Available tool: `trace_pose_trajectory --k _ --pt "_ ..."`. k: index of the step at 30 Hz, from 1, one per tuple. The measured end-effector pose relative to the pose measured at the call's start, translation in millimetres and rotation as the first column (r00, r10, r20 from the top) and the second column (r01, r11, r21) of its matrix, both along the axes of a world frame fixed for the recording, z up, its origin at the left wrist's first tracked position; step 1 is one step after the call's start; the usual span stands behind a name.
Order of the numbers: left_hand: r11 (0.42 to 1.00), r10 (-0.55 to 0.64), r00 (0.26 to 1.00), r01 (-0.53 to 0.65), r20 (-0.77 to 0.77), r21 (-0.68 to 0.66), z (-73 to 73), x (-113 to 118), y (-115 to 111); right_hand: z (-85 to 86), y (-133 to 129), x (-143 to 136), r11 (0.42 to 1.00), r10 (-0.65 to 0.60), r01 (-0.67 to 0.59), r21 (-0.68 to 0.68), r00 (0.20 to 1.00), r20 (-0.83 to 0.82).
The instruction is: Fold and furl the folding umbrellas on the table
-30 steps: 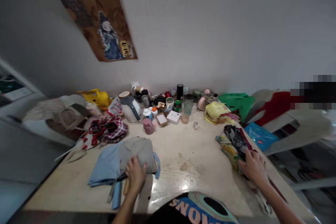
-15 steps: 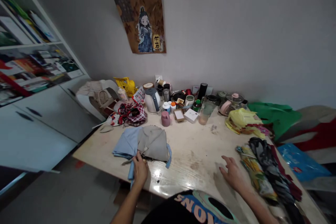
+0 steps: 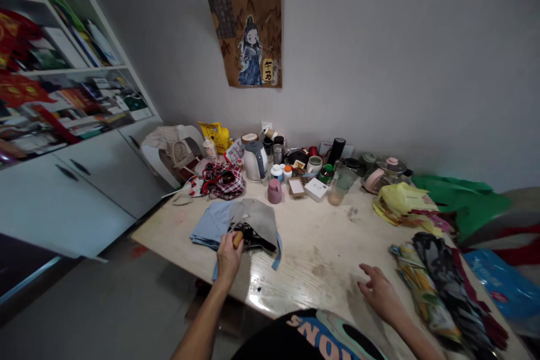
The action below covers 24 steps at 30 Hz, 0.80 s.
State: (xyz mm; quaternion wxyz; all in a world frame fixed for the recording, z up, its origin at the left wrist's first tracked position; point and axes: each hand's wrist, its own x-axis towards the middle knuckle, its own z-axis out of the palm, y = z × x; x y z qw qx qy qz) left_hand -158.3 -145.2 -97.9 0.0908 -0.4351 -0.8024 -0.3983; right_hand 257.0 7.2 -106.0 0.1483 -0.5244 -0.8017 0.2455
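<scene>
My left hand [image 3: 229,256] is closed around a short brown rounded piece [image 3: 238,239], which looks like a wooden handle; what it joins is hidden. This is at the front edge of a bundle of grey cloth [image 3: 260,215], where a black patterned inside [image 3: 253,236] shows. Beneath the grey cloth and to its left lies a folded light-blue cloth [image 3: 211,222]. A blue strap [image 3: 277,253] hangs out at its right. To the right, my right hand [image 3: 379,291] is low over the table, fingers apart and holding nothing.
Folded fabric bundles, one yellowish [image 3: 424,287] and one black-grey [image 3: 447,275], lie along the right side. At the back stand an electric kettle [image 3: 255,162], a pink cup [image 3: 274,191], a pitcher [image 3: 341,183] and a yellow bag [image 3: 400,202]. The table's front edge [image 3: 177,263] is close.
The front of the grey cloth has been opened up, exposing the black patterned inside. My left hand has moved up to it and now grips the brown piece. My right hand stays nearly still.
</scene>
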Motion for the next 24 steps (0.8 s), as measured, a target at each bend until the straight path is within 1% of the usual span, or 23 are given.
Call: trace_pose_trajectory --k 2,5,6,7,8,9,10,11,12,14,17,19,20,22,23,24 --pt "0.998 -0.034 0.999 0.035 -0.024 0.044 36.8 -2.5 11.0 5.2 -1.3 -2.3 1.0 0.006 -0.006 -0.005 1.0 -0.021" --pt "0.993 -0.045 0.998 0.05 -0.05 0.107 100.2 2.0 29.5 12.3 -3.1 -5.4 1.0 0.006 -0.005 0.006 0.998 -0.06" --pt "0.99 -0.072 0.996 0.077 -0.049 0.121 120.4 5.4 36.1 14.8 -3.8 -6.3 1.0 0.005 -0.004 0.012 0.997 -0.077" --pt "0.984 -0.129 0.991 0.132 -0.039 0.121 138.8 9.6 43.3 17.5 -4.5 -7.2 1.0 0.003 -0.001 0.016 0.996 -0.094" --pt "0.973 -0.202 0.979 0.204 -0.024 0.107 154.7 14.3 51.1 20.9 -5.1 -8.3 1.0 -0.001 0.003 0.021 0.993 -0.114" --pt "0.956 -0.277 0.961 0.276 0.001 0.102 167.7 19.5 59.6 25.1 -5.8 -9.5 1.0 -0.008 0.011 0.025 0.991 -0.134" --pt "0.931 -0.357 0.934 0.353 0.031 0.09 177.6 25.2 69.1 30.3 -6.3 -11.0 1.0 -0.017 0.021 0.024 0.988 -0.155" --pt "0.902 -0.429 0.901 0.424 0.058 0.079 184.5 31.5 79.4 36.8 -6.8 -13.0 0.999 -0.028 0.032 0.019 0.984 -0.176" --pt "0.869 -0.494 0.866 0.49 0.081 0.069 188.9 38.4 90.4 44.6 -7.3 -15.3 0.999 -0.04 0.044 0.014 0.98 -0.197" --pt "0.793 -0.608 0.785 0.609 0.116 0.036 191.6 54.4 113.5 63.2 -8.2 -21.3 0.998 -0.056 0.06 0.007 0.967 -0.248" --pt "0.654 -0.745 0.65 0.756 0.151 -0.029 187.2 85.0 145.2 92.6 -9.1 -32.4 0.995 -0.057 0.081 0.053 0.932 -0.357" --pt "0.536 -0.825 0.542 0.84 0.16 -0.083 181.4 108.8 161.0 106.7 -8.5 -38.8 0.99 -0.053 0.104 0.097 0.902 -0.428" --pt "0.47 -0.86 0.483 0.876 0.167 -0.11 177.9 120.8 167.1 110.8 -7.5 -41.0 0.986 -0.046 0.112 0.12 0.891 -0.451" --pt "0.352 -0.904 0.378 0.924 0.199 -0.151 169.5 142.7 177.0 112.1 -3.8 -41.7 0.978 -0.035 0.126 0.168 0.887 -0.46" --pt "0.312 -0.913 0.342 0.937 0.221 -0.161 164.8 151.6 181.3 109.6 -1.2 -39.9 0.973 -0.039 0.135 0.189 0.896 -0.441" --pt "0.286 -0.915 0.32 0.944 0.245 -0.162 160.0 158.9 185.4 105.5 1.6 -36.6 0.968 -0.054 0.146 0.202 0.914 -0.401"
